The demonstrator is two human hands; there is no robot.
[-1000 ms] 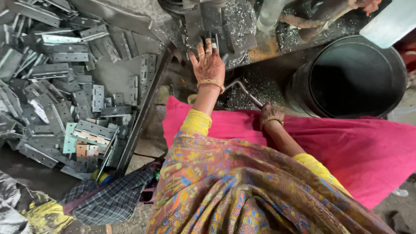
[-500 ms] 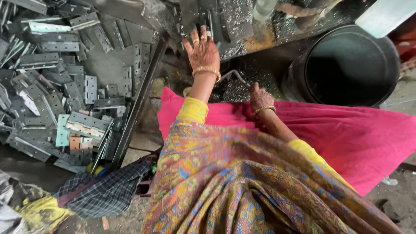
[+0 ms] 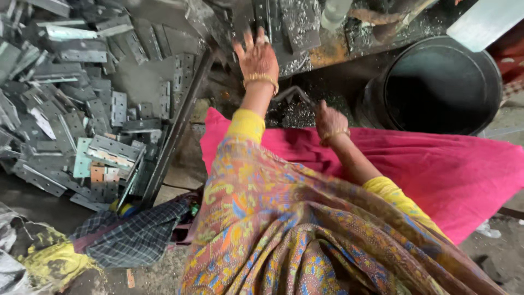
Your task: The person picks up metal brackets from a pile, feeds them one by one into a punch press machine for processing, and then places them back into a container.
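My left hand (image 3: 256, 57) reaches forward with its fingers spread, lying flat on dark metal plates (image 3: 284, 22) on a machine bed strewn with metal shavings. It holds nothing. My right hand (image 3: 329, 121) is closed around the end of a bent metal rod handle (image 3: 292, 94) just below the machine's edge. Both wrists wear gold bangles, and the sleeves are yellow. A pink cloth (image 3: 436, 169) covers my lap under the right arm.
A large heap of grey metal hinge plates (image 3: 82, 109) fills the left side, bounded by a long dark metal bar (image 3: 174, 131). A black round drum (image 3: 436, 87) stands at the right. A checked cloth (image 3: 131, 237) lies at the lower left.
My left hand has stretched a little farther forward over the plates. The right hand has stayed closed on the rod handle. The view has drifted slightly.
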